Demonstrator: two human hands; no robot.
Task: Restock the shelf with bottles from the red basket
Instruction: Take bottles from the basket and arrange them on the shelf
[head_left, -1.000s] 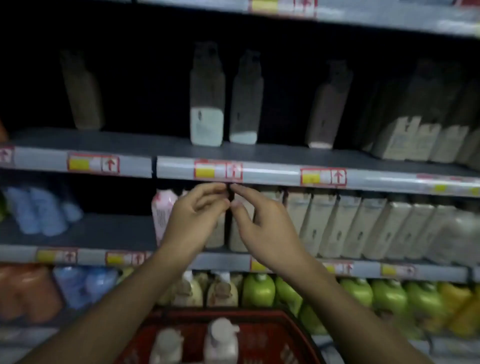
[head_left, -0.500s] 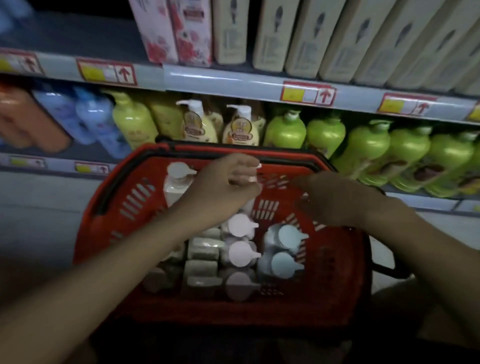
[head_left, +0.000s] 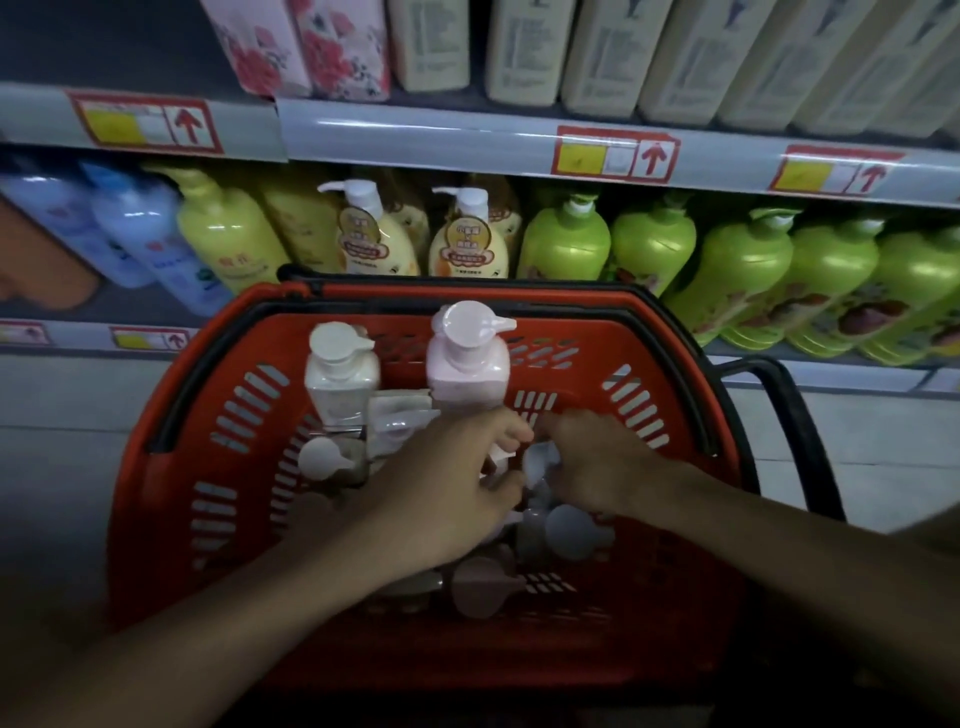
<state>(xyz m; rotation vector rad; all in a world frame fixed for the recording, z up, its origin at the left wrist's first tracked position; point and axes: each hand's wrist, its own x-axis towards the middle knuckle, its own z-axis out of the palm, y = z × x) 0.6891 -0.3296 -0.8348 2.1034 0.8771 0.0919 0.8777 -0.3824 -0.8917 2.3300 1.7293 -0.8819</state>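
The red basket (head_left: 171, 415) sits low in front of me and holds several pump bottles. A cream bottle (head_left: 340, 374) and a pink bottle (head_left: 467, 364) stand upright at its far side. Pale pump caps (head_left: 571, 530) of other bottles show in the middle. My left hand (head_left: 447, 493) reaches down into the basket's centre with its fingers curled over a bottle that it mostly hides. My right hand (head_left: 597, 462) is close beside it, with fingers and thumb wrapped on a white-capped bottle (head_left: 540, 460). The two hands nearly touch.
The grey shelf edge (head_left: 415, 130) with red price tags runs above the basket. Cream cartons (head_left: 597, 52) and pink floral ones (head_left: 337, 52) stand on it. Below are blue (head_left: 140, 228), yellow (head_left: 228, 234) and green bottles (head_left: 737, 270). A black basket handle (head_left: 800, 431) sticks out on the right.
My view dropped from the upper shelves to the basket. Both hands came down from the shelf edge and moved deeper into the basket's centre, onto the bottles.
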